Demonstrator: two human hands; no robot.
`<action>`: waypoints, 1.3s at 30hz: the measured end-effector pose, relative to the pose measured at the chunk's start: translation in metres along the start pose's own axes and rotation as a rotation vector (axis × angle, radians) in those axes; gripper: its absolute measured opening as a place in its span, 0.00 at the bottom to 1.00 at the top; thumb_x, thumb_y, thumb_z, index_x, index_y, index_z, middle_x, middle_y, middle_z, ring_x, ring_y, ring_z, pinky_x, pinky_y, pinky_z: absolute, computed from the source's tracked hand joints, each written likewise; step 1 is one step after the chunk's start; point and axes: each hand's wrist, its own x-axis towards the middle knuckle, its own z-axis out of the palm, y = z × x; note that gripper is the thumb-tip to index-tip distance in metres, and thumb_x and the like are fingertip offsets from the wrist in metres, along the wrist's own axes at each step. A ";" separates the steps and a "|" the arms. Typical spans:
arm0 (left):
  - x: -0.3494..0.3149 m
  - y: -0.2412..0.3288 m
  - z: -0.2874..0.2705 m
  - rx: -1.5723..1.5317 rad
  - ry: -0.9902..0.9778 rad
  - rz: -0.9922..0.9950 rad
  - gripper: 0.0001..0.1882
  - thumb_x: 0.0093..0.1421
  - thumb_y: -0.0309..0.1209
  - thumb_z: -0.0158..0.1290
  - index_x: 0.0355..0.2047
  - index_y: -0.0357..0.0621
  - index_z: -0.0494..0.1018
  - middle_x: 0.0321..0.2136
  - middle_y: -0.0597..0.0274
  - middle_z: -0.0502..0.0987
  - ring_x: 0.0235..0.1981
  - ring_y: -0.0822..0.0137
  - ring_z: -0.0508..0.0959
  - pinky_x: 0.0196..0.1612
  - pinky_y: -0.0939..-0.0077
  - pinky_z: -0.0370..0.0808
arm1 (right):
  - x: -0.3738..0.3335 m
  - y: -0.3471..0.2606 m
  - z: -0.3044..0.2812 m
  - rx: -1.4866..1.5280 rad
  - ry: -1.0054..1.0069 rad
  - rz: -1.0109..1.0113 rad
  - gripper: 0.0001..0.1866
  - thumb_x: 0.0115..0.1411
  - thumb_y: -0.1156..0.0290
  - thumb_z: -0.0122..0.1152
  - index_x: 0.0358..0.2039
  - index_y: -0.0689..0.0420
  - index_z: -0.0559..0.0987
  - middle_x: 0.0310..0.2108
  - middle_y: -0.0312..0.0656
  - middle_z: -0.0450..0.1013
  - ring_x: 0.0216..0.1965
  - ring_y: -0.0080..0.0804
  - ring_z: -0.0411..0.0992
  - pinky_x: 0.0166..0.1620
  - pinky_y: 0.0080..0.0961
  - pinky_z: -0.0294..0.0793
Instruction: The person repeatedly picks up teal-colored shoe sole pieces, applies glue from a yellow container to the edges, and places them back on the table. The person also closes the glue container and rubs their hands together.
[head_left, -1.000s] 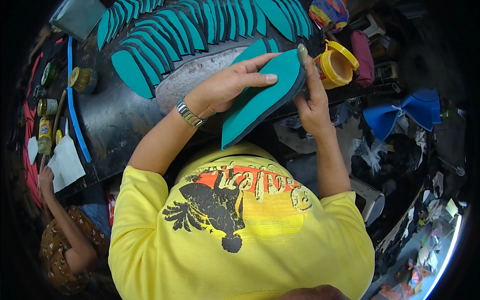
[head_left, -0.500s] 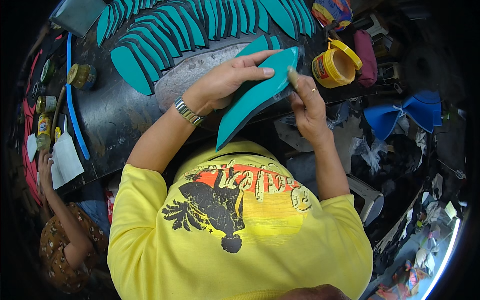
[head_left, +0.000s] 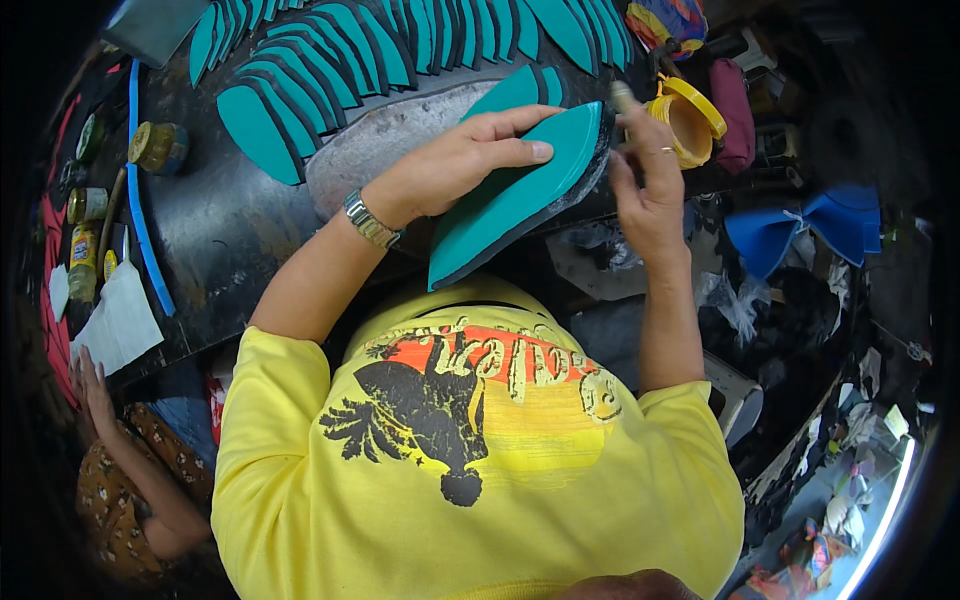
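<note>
My left hand [head_left: 475, 155], a metal watch on its wrist, grips a teal-and-black foam sole [head_left: 515, 195], thumb on the teal face and the rest of the fingers mostly hidden. The sole slants up to the right, and its black edge looks wet or shiny on the right. Slightly blurred, my right hand [head_left: 650, 185] is closed round a small pale-tipped brush [head_left: 622, 97], which is apart from the sole. Just behind that hand is a yellow tub [head_left: 692, 135] with its lid tilted up. More teal soles [head_left: 260, 135] lie overlapped in rows on the dark table.
A grey stone-like slab [head_left: 350, 150] lies under my left forearm. Jars [head_left: 158, 148], a blue strip [head_left: 148, 240] and a white cloth [head_left: 118, 320] are at the left, near another person's hand [head_left: 95, 395]. Blue foam pieces [head_left: 805, 230] and scraps lie at the right.
My right hand has moved up and right, lifting the brush off the sole toward the yellow tub. The sole has tilted, showing more of its black edge. The other person's hand has moved down.
</note>
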 end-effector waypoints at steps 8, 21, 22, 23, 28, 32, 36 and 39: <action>0.002 -0.006 -0.006 -0.236 0.077 0.000 0.28 0.67 0.33 0.52 0.65 0.40 0.61 0.46 0.65 0.77 0.42 0.79 0.77 0.46 0.84 0.76 | -0.021 -0.013 0.020 -0.043 -0.165 -0.112 0.42 0.50 0.87 0.57 0.66 0.45 0.63 0.42 0.47 0.72 0.38 0.51 0.74 0.40 0.37 0.76; 0.001 -0.001 -0.006 -0.213 -0.078 0.010 0.31 0.66 0.32 0.50 0.67 0.40 0.57 0.47 0.63 0.77 0.42 0.79 0.78 0.46 0.84 0.76 | -0.029 0.012 0.022 0.467 -0.206 -0.076 0.52 0.53 0.91 0.59 0.73 0.44 0.48 0.72 0.46 0.49 0.65 0.38 0.60 0.59 0.31 0.68; 0.001 -0.001 -0.004 -0.209 -0.079 0.018 0.31 0.66 0.32 0.50 0.67 0.40 0.56 0.47 0.63 0.77 0.42 0.79 0.78 0.46 0.85 0.76 | -0.028 0.012 0.025 0.484 -0.161 -0.045 0.51 0.53 0.90 0.59 0.72 0.42 0.49 0.71 0.46 0.51 0.62 0.36 0.64 0.56 0.30 0.70; 0.000 -0.001 -0.002 -0.201 -0.078 0.023 0.31 0.66 0.32 0.50 0.67 0.40 0.56 0.47 0.63 0.77 0.41 0.79 0.79 0.45 0.85 0.76 | -0.027 0.011 0.028 0.517 -0.109 -0.007 0.51 0.53 0.90 0.59 0.72 0.40 0.51 0.70 0.45 0.54 0.59 0.34 0.68 0.54 0.28 0.71; -0.004 0.002 -0.006 -0.156 -0.043 0.030 0.31 0.67 0.33 0.50 0.67 0.39 0.57 0.46 0.63 0.78 0.40 0.78 0.79 0.43 0.84 0.77 | -0.020 0.010 0.034 0.462 -0.083 0.126 0.47 0.56 0.88 0.57 0.72 0.43 0.51 0.61 0.43 0.64 0.50 0.29 0.71 0.51 0.25 0.72; 0.005 0.012 -0.021 -0.135 0.231 -0.012 0.23 0.67 0.34 0.52 0.59 0.39 0.66 0.42 0.64 0.78 0.38 0.76 0.80 0.42 0.81 0.79 | -0.014 0.027 0.030 0.403 -0.036 0.316 0.44 0.59 0.85 0.56 0.72 0.48 0.50 0.46 0.41 0.71 0.34 0.18 0.69 0.39 0.16 0.71; 0.032 0.024 -0.046 -0.245 0.386 0.145 0.13 0.66 0.32 0.53 0.49 0.41 0.70 0.37 0.66 0.78 0.37 0.74 0.80 0.41 0.77 0.79 | -0.018 0.049 0.037 0.480 0.103 0.332 0.41 0.61 0.84 0.55 0.71 0.49 0.50 0.40 0.40 0.71 0.28 0.14 0.66 0.32 0.12 0.68; 0.065 0.035 -0.075 -0.139 0.450 0.220 0.10 0.65 0.29 0.52 0.46 0.40 0.69 0.35 0.66 0.76 0.38 0.73 0.78 0.45 0.73 0.78 | -0.024 0.058 0.044 0.543 0.153 0.390 0.41 0.62 0.83 0.54 0.71 0.50 0.48 0.38 0.41 0.71 0.26 0.14 0.66 0.29 0.11 0.67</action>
